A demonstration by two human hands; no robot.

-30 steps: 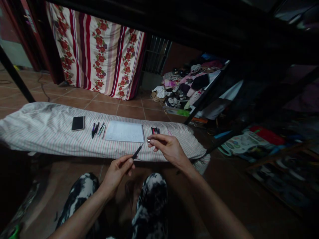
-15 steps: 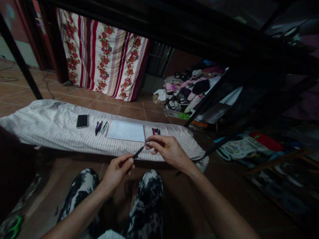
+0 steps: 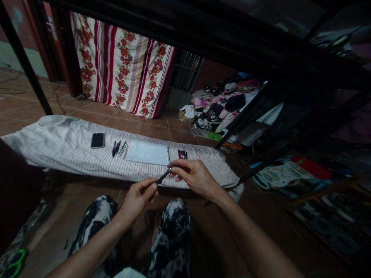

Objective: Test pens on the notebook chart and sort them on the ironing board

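Observation:
A dark pen (image 3: 162, 177) is held between both hands over my knees. My left hand (image 3: 138, 197) pinches its lower end. At the upper tip, the fingers of my right hand (image 3: 194, 176) close on a small piece I cannot make out. Just beyond lies a striped padded board (image 3: 66, 148) on the floor. On it sit a spiral notebook (image 3: 147, 152), several pens (image 3: 118, 148) to its left, a black phone (image 3: 97, 140) farther left, and a small bunch of markers (image 3: 182, 154) to the right of the notebook.
A floral striped cloth (image 3: 121, 61) hangs behind the board. A pile of clothes (image 3: 217, 102) lies at the back right. Dark metal frame bars (image 3: 23, 58) run overhead and at left. Cluttered items (image 3: 278, 173) cover the floor on the right. Tiled floor surrounds the board.
My right hand has drawn closer to the pen's upper tip and now closes on it. The view shifted slightly; the left hand kept its grip.

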